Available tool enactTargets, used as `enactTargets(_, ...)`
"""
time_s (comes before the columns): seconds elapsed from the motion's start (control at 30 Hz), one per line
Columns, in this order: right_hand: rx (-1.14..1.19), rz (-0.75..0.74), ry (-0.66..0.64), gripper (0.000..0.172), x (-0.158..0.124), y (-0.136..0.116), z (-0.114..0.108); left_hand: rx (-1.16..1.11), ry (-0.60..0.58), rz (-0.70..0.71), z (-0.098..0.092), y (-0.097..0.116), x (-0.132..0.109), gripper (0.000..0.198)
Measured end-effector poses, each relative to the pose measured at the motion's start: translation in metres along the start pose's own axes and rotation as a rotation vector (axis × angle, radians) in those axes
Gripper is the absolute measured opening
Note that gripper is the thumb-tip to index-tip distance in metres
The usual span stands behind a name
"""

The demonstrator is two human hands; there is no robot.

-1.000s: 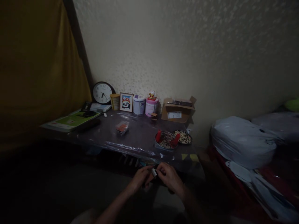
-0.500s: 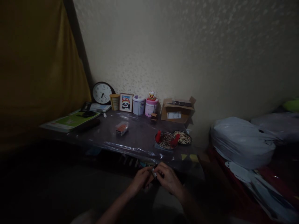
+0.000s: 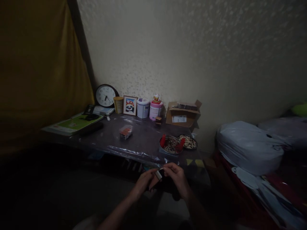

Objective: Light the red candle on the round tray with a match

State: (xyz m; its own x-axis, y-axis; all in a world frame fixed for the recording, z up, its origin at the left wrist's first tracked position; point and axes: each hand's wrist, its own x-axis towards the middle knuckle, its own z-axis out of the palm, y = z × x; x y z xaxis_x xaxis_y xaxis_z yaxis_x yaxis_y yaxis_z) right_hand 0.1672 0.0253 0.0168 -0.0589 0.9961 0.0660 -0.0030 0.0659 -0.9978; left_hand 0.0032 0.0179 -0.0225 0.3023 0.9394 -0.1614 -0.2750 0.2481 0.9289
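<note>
Head view: both hands are at lower ctr of frame, just in front of the bench (image 3: 110, 135) edge. L hand (image 3: 143, 183) is closed around a small box (image 3: 154, 182), orange-brown w/ a whitish end, tilted; thumb on top, fingers partly hidden below. R hand (image 3: 177, 177) has thumb & index pinched tight on a thin pale stick (image 3: 161, 168), just above the box's whitish end; can't tell if stick & box touch. Other R fingers curled, detail too dark.

On the bench, mid-frame: clear-wrapped pack (image 3: 126, 131) of orange-brown pcs, well apart from hands. Right of ctr, 2 round dishes side by side: near dish (image 3: 170, 147) w/ dark/pale bits & 2 red items (image 3: 162, 140), far dish (image 3: 189, 142) w/ similar bits. Back row, L to R: clock (image 3: 105, 95), yellow cup (image 3: 118, 105), framed panda pic (image 3: 129, 105), white tub (image 3: 143, 109), pink tub (image 3: 155, 112) w/ figurine (image 3: 156, 98) on top, open cardboard box (image 3: 170, 116). White bag (image 3: 247, 147) at right of frame.
</note>
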Motion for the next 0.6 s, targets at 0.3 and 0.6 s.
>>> enactTargets(0.3,0.277,0.125,0.097,0.031,-0.004,-0.013,0.001,-0.034,0.117,0.108,0.001,0.019,-0.015,0.047)
enactTargets(0.6,0.244,0.149,0.047,0.034,-0.004,-0.012,0.003,-0.106,0.108,0.125,-0.003,0.009,-0.007,0.047)
